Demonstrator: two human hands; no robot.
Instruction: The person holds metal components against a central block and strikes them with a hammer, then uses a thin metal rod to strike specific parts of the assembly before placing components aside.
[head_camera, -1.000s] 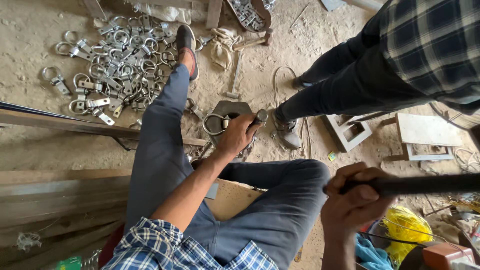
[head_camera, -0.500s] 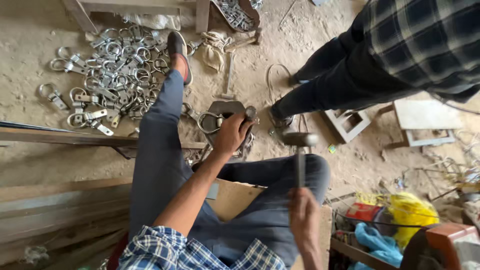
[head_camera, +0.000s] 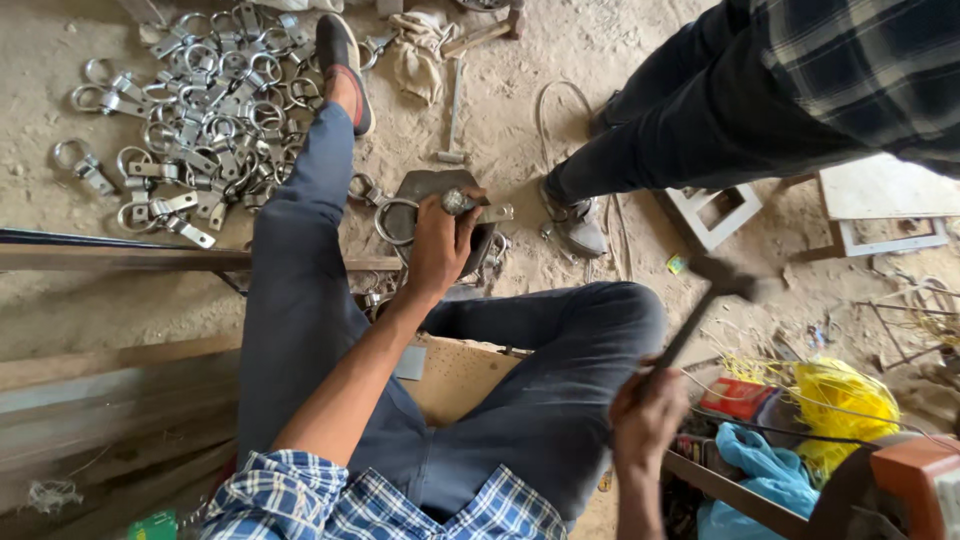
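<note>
The hammer (head_camera: 712, 300) head was motion-blurred. The left hand (head_camera: 440, 238) hid most of the metal ring piece (head_camera: 400, 215). The standing person (head_camera: 800, 90) was cut off by the top edge.

Even, soft daylight with faint shadows; the hammer (head_camera: 712, 300) is motion-blurred, edges slightly distorted.

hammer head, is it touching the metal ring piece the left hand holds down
Apart. The head view shows the hammer, raised in the right hand, well off to the side of the metal ring piece under the left hand, with bare ground between.
</note>
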